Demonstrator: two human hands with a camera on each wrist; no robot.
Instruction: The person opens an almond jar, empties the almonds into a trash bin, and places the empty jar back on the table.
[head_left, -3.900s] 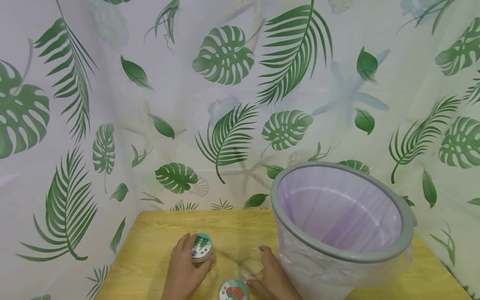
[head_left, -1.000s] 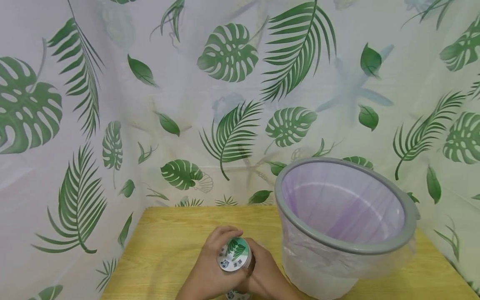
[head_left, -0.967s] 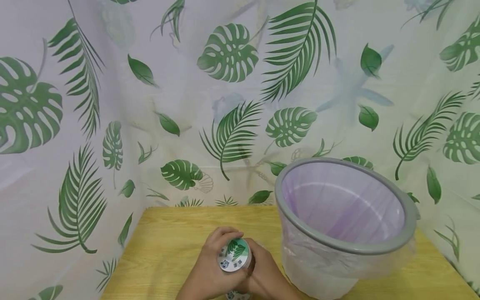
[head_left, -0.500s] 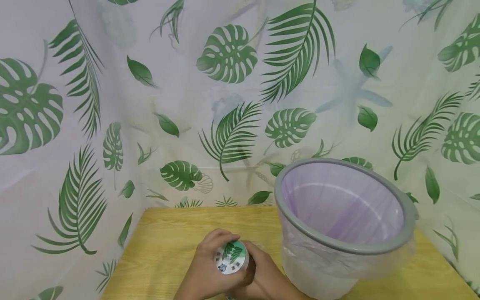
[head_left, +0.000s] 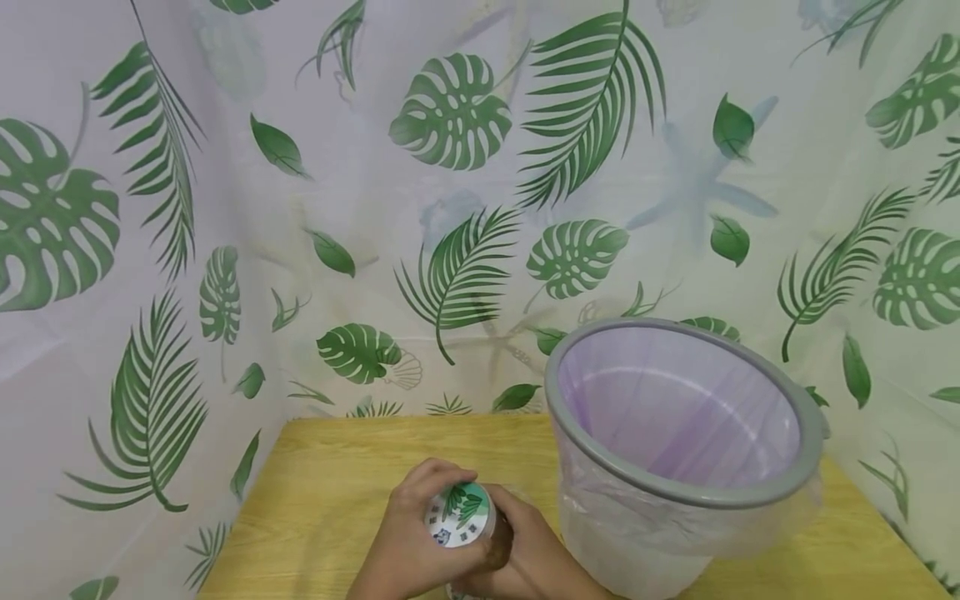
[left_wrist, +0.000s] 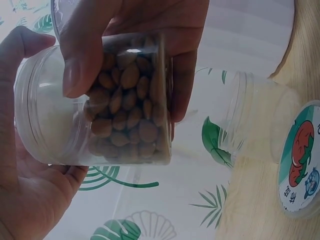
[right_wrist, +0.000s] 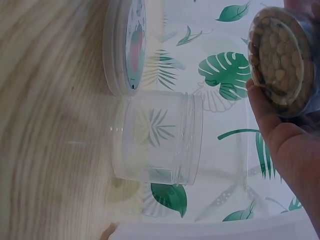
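Both hands hold one clear jar (left_wrist: 130,107) of brown, nut-like pieces in the air above the table. My left hand (head_left: 411,533) grips around the jar's lid (head_left: 459,517), which shows green leaves on white. Around the jar's body curls my right hand (head_left: 536,546), its thumb lying across the side in the left wrist view. The jar tilts, and its base shows in the right wrist view. Below stands an open clear jar (right_wrist: 155,140) on the table, apart from both hands. A lid printed with red fruit (left_wrist: 302,162) is beside that jar; what lies under this lid is unclear.
To the right of the hands stands a large bin (head_left: 630,533) with a grey rim and a purple-tinted plastic liner. The wooden table (head_left: 330,458) meets a leaf-patterned sheet (head_left: 465,192) at the back and left.
Earlier my right hand held the open clear jar; it has let go and now grips the leaf-lidded jar with my left, which moved right. Lately the jar shifted slightly left and tilted.
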